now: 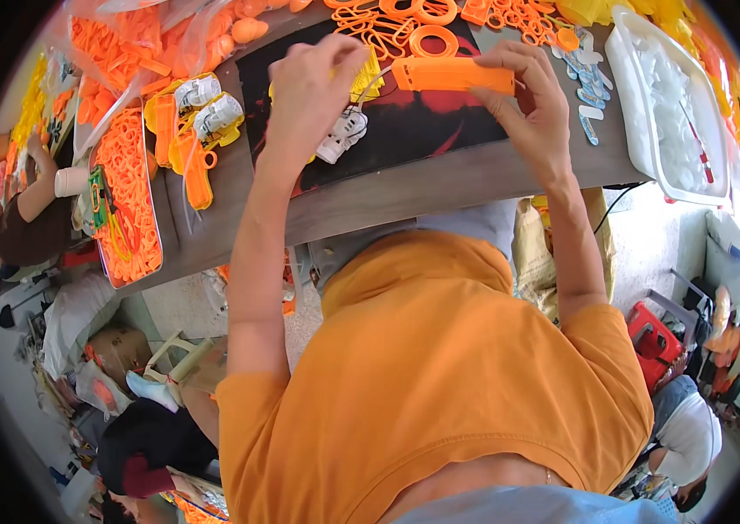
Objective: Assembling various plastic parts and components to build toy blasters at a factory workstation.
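Observation:
My right hand (532, 105) grips one end of a long orange plastic piece (449, 75), thumb below and fingers above, over the dark mat (422, 131). To its left, my left hand (313, 92) is raised with its fingers curled together; whatever they hold is too small or hidden to name. Under that hand lies a yellow plastic part (368, 77) joined to a white-and-grey mechanism (341, 135), partly covered by the hand. A thin pale cord runs up from there toward the orange piece.
Yellow-and-orange assemblies with white mechanisms (217, 118) lie left of the mat, beside a tray of small orange parts (130, 218). Orange rings (434, 42) and links lie behind. Blue patterned pieces (591, 79) and a white tub (636, 113) with a red screwdriver (704, 157) are at right. Other people sit nearby.

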The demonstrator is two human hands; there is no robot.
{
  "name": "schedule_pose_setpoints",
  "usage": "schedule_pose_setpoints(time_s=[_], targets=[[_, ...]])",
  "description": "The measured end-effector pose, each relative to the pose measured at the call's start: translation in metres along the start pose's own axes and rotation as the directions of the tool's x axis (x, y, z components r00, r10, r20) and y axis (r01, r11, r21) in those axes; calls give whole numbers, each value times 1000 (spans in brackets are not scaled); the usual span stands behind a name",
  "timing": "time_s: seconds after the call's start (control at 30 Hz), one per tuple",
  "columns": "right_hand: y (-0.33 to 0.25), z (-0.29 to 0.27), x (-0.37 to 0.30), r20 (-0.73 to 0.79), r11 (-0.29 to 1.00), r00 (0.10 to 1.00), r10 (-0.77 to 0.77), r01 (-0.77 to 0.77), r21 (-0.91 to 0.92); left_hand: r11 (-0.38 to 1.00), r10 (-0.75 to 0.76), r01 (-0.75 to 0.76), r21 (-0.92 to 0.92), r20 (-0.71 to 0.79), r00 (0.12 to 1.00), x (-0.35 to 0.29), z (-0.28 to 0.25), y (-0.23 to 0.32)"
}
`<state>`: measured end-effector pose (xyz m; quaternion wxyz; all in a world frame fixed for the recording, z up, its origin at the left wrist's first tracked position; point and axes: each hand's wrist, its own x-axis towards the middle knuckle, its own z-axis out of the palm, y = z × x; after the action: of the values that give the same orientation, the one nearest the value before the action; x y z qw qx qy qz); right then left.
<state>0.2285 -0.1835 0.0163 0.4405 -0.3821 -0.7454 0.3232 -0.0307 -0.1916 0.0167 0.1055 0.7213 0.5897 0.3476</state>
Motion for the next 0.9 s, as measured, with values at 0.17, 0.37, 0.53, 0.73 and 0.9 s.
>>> schedule_pose_setpoints(time_s=[0.17,0.37,0.53,0.73,0.9], targets=[[2,5,-9,-37,975,978,-204,200,-100,850,25,193,-490,405,914,25,15,-11],[-1,13,-10,-79,985,993,87,-74,156,796,-95,274,-539,337,937,14,-8,-12],[0,16,-6,-85,914,967,241,-197,355,750,-195,246,-614,151,969,-14,-19,-8],[-15,39,-1,-156,928,966,204,-139,346,874,479,-486,-29,229,848,-46,-36,28],[-39,100,-19,-168,880,872,-459,420,-224,441,-357,419,-794,274,893,-62,-43,14]])
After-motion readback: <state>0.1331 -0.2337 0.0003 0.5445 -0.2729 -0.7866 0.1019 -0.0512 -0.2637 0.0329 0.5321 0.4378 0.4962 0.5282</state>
